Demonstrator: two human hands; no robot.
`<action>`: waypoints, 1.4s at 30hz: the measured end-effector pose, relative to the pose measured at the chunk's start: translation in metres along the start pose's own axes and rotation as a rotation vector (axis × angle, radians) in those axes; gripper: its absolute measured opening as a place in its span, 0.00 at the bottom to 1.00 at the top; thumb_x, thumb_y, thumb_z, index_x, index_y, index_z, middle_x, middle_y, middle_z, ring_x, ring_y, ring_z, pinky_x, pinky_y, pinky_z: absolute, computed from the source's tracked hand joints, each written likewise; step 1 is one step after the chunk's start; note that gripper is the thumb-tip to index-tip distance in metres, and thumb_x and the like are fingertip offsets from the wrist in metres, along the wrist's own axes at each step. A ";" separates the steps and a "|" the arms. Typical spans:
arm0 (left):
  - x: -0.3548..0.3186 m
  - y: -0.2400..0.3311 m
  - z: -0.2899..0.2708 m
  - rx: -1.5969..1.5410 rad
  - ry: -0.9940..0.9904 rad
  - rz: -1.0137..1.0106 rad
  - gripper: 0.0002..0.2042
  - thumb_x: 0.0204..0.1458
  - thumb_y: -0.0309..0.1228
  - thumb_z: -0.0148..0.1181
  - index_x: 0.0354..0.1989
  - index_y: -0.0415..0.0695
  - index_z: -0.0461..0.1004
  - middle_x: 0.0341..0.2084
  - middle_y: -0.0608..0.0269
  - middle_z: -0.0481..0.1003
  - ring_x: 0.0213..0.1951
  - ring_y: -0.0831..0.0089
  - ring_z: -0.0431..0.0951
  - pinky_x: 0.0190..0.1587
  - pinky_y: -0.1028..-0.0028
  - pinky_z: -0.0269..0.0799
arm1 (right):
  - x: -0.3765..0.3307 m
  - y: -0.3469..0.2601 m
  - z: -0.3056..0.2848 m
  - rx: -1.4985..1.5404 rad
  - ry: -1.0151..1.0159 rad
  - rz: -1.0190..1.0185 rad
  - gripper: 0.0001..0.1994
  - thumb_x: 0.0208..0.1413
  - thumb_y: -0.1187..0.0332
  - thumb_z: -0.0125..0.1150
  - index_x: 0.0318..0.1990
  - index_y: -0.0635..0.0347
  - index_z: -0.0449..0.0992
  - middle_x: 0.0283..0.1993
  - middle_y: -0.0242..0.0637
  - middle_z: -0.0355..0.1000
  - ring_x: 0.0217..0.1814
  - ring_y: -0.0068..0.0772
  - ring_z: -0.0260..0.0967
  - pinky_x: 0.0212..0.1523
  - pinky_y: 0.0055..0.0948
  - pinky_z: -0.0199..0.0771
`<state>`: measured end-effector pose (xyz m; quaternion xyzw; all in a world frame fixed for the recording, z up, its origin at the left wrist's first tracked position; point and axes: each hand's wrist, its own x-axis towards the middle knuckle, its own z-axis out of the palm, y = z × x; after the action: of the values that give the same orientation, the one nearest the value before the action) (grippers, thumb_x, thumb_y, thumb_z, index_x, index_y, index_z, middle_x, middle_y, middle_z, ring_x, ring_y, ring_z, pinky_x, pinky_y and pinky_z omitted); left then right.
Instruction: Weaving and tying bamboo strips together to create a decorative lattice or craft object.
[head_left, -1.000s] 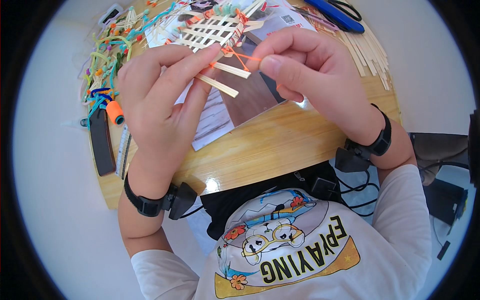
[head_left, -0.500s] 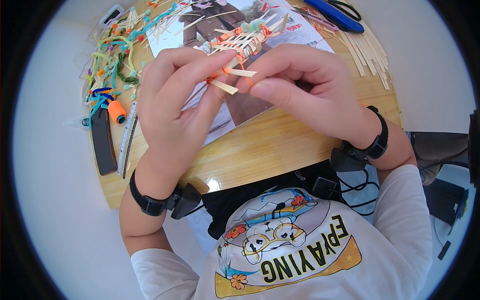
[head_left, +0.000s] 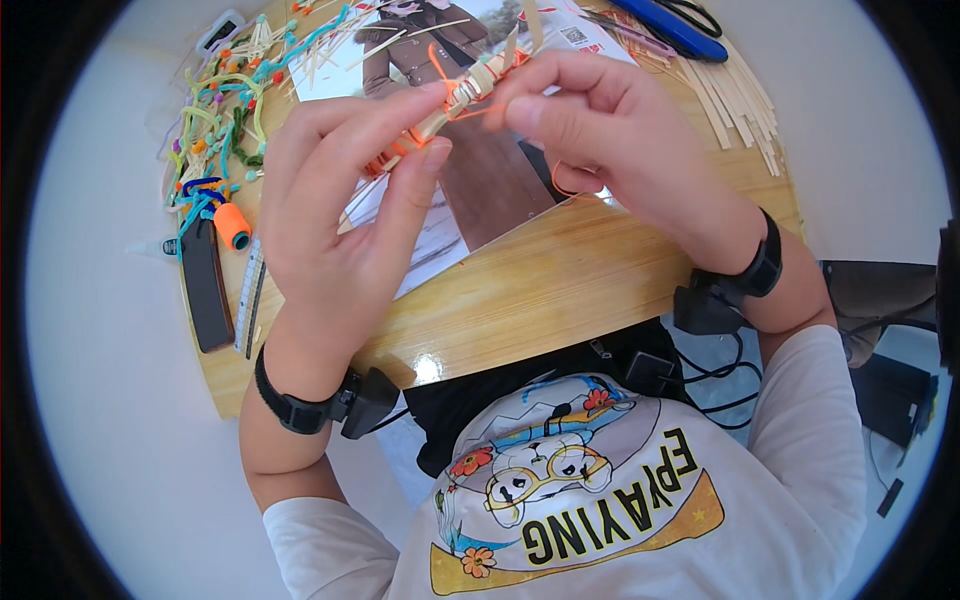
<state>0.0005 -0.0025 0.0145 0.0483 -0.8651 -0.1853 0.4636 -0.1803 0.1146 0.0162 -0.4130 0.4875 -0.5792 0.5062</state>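
If the right hand (head_left: 630, 140) lets the thin orange thread (head_left: 476, 112) go slack, the wraps round the small piece of pale, flat wooden strips (head_left: 480, 86) could loosen or slide; too hard a pull could bend or crack a strip, since they look slender. A thread loop standing up by the left forefinger and another hanging below the curled right fingers could also snag or tangle. The piece is up between the two hands, tilted and seen nearly edge-on, above the glossy magazine (head_left: 490, 200) on the light-brown wooden table (head_left: 540, 285). The left hand (head_left: 325, 190) grips its near end between thumb and forefinger, their tips slightly apart with the strips between them. The right thumb and forefinger are nearly together, apparently pinching the thread just beside the piece; blur hides the exact contact, while the other fingers curl toward the palm.
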 end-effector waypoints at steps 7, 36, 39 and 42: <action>0.000 -0.006 0.000 0.076 -0.007 0.101 0.18 0.41 0.18 0.67 0.44 0.46 0.80 0.31 0.67 0.75 0.31 0.74 0.72 0.35 0.75 0.64 | -0.001 -0.003 -0.003 0.311 -0.070 0.067 0.10 0.60 0.64 0.59 0.41 0.61 0.77 0.18 0.18 0.56 0.17 0.11 0.44 0.18 0.18 0.45; 0.005 0.003 -0.015 0.341 -0.164 0.304 0.21 0.32 0.13 0.63 0.37 0.50 0.80 0.29 0.69 0.74 0.32 0.69 0.72 0.41 0.70 0.64 | -0.015 -0.005 0.010 -0.352 0.179 -0.277 0.08 0.62 0.69 0.57 0.44 0.62 0.75 0.29 0.25 0.74 0.20 0.06 0.54 0.19 0.13 0.51; 0.006 0.004 -0.017 0.337 -0.164 0.293 0.21 0.31 0.13 0.63 0.37 0.50 0.80 0.29 0.69 0.74 0.32 0.70 0.72 0.41 0.70 0.64 | -0.015 -0.010 0.005 -0.326 0.178 -0.207 0.07 0.61 0.71 0.57 0.44 0.62 0.74 0.31 0.25 0.75 0.19 0.06 0.54 0.20 0.12 0.53; 0.005 0.004 -0.015 0.329 -0.168 0.298 0.21 0.32 0.13 0.63 0.37 0.49 0.80 0.29 0.69 0.74 0.32 0.70 0.72 0.41 0.70 0.63 | -0.013 -0.007 0.004 -0.326 0.174 -0.212 0.07 0.62 0.71 0.56 0.45 0.62 0.74 0.32 0.26 0.75 0.20 0.06 0.54 0.20 0.12 0.52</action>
<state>0.0104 -0.0044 0.0268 -0.0204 -0.9168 0.0253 0.3981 -0.1759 0.1273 0.0245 -0.4870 0.5705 -0.5761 0.3248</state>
